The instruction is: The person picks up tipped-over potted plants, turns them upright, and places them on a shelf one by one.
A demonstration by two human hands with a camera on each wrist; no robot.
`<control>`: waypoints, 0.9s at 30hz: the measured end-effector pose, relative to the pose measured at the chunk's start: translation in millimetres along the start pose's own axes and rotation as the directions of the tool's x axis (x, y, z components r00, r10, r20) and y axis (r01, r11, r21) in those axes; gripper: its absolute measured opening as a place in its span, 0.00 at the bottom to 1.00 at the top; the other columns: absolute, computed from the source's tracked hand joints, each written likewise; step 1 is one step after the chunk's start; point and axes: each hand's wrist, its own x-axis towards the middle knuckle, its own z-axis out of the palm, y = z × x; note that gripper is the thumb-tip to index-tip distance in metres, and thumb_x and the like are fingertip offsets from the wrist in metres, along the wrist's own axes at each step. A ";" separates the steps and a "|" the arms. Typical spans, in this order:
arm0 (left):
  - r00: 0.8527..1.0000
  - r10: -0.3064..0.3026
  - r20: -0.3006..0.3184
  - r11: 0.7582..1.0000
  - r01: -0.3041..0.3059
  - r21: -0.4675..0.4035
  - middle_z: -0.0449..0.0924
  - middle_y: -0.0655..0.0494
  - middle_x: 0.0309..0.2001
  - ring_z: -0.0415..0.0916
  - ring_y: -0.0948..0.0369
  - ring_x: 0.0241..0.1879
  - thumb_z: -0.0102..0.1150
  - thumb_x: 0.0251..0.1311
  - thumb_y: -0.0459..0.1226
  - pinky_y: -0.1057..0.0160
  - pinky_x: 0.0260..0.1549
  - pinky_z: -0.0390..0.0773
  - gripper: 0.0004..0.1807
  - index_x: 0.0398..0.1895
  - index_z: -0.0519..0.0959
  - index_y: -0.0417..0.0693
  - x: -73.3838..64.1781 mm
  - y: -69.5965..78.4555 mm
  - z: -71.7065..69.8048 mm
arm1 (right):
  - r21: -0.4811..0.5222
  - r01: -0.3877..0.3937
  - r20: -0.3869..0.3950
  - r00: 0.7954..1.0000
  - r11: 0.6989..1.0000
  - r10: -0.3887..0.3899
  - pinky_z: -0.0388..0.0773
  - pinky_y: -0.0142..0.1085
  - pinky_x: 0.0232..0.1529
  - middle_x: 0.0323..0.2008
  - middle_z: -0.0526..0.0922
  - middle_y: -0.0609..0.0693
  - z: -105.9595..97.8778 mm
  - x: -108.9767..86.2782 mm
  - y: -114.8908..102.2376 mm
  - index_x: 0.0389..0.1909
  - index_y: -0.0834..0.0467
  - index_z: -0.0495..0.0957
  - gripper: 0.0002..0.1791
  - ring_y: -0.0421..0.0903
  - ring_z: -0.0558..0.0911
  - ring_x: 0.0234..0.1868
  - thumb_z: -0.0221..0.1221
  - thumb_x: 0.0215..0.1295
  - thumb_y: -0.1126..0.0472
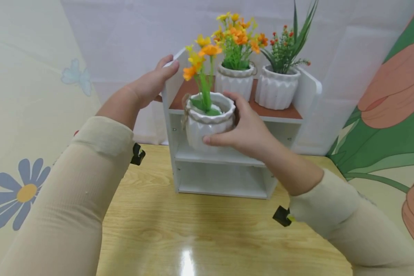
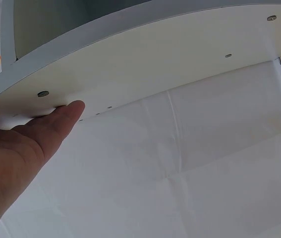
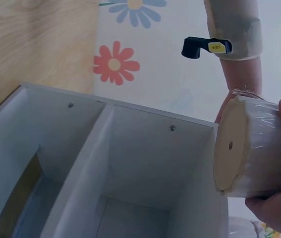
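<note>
My right hand (image 1: 248,130) grips a white ribbed flowerpot (image 1: 210,128) with yellow and orange artificial flowers (image 1: 201,57), raised in front of the shelf. In the right wrist view the pot's flat underside (image 3: 231,146) shows a small hole. My left hand (image 1: 151,82) holds the left side panel of the small white shelf (image 1: 174,153) near its top, with the thumb over the edge. The left wrist view shows its fingers (image 2: 56,126) against the panel's outer face (image 2: 145,64). Some left fingers are hidden.
On the shelf's brown top board (image 1: 279,112) stand another pot of orange flowers (image 1: 234,82) and a pot with red berries and long leaves (image 1: 277,88). Side panels border the board. Below are two compartments. The shelf stands on a wooden table (image 1: 193,230) before a white cloth (image 1: 131,38).
</note>
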 end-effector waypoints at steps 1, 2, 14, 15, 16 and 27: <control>1.000 0.000 0.002 1.000 0.000 0.000 0.41 0.53 0.79 0.47 0.50 0.74 0.24 0.67 0.68 0.40 0.69 0.56 0.39 0.75 0.25 0.78 -0.4 0.2 -0.2 | 0.001 -0.002 0.000 1.000 1.000 0.002 0.66 0.45 0.67 0.66 0.68 0.45 -0.4 2.3 -2.6 0.74 0.48 0.51 0.60 0.42 0.70 0.64 0.79 0.42 0.57; 1.000 0.002 0.004 1.000 -0.002 0.000 0.41 0.53 0.79 0.47 0.51 0.74 0.24 0.67 0.68 0.40 0.69 0.55 0.39 0.75 0.25 0.78 -0.5 0.1 -0.2 | 0.001 -0.001 -0.002 1.000 1.000 0.001 0.68 0.44 0.66 0.66 0.69 0.45 -0.7 4.5 -5.2 0.75 0.47 0.51 0.60 0.42 0.70 0.64 0.79 0.42 0.57; 1.000 0.025 0.015 1.000 -0.025 0.009 0.33 0.57 0.80 0.44 0.49 0.75 0.19 0.67 0.68 0.39 0.68 0.55 0.38 0.75 0.24 0.77 -1.6 -0.6 -0.4 | -0.038 -0.052 -0.040 0.998 0.998 0.050 0.73 0.38 0.61 0.67 0.67 0.44 -0.1 23.8 -35.2 0.76 0.42 0.47 0.63 0.39 0.71 0.63 0.78 0.43 0.52; 1.000 0.023 0.016 1.000 -0.024 0.009 0.32 0.57 0.80 0.44 0.49 0.75 0.19 0.67 0.68 0.39 0.68 0.55 0.38 0.75 0.24 0.77 -1.4 -0.6 -0.6 | -0.048 -0.054 -0.045 0.998 0.997 0.051 0.73 0.38 0.61 0.67 0.67 0.44 0.3 25.5 -36.7 0.76 0.43 0.46 0.63 0.39 0.71 0.63 0.78 0.43 0.51; 1.000 0.024 0.017 1.000 -0.024 0.008 0.32 0.57 0.80 0.44 0.49 0.75 0.18 0.67 0.68 0.39 0.68 0.55 0.38 0.75 0.23 0.77 -1.0 -0.9 -0.8 | -0.056 -0.059 -0.051 0.997 0.997 0.056 0.73 0.37 0.61 0.68 0.67 0.44 0.7 27.2 -38.1 0.76 0.42 0.46 0.63 0.39 0.71 0.62 0.78 0.43 0.51; 0.999 0.046 0.013 0.999 -0.047 0.021 0.31 0.55 0.79 0.40 0.50 0.76 0.14 0.67 0.67 0.36 0.67 0.55 0.38 0.76 0.23 0.71 0.3 -1.4 -0.5 | -0.117 -0.136 -0.128 0.984 0.984 0.121 0.72 0.38 0.62 0.70 0.64 0.45 5.5 48.6 -44.6 0.76 0.42 0.45 0.63 0.40 0.69 0.64 0.77 0.44 0.46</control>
